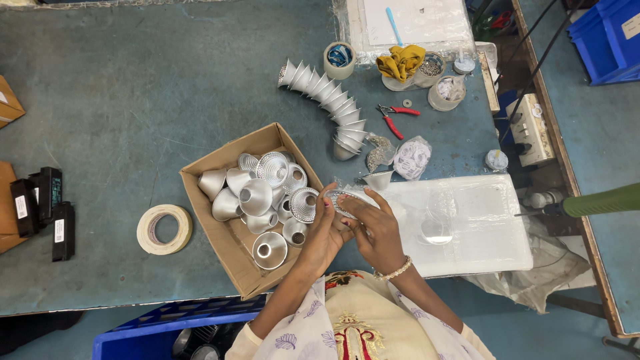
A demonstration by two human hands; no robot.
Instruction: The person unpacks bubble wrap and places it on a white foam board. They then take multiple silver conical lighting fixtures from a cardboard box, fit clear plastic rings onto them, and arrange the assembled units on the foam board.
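My left hand (321,235) and my right hand (379,230) meet over the table's front edge, both gripping one silver cone-shaped reflector (340,200) with a ribbed inside. Just left of my hands stands an open cardboard box (230,250) filled with several loose silver reflectors (267,190). A curved stack of nested reflectors (327,100) lies on the table behind. One more reflector (379,180) rests on its side just beyond my right hand.
A white plastic sheet (480,227) lies to the right. Red-handled pliers (395,120), small jars, a yellow cloth (400,61) and plastic bags of small parts sit at the back. A roll of tape (164,229) and black boxes (40,207) lie left.
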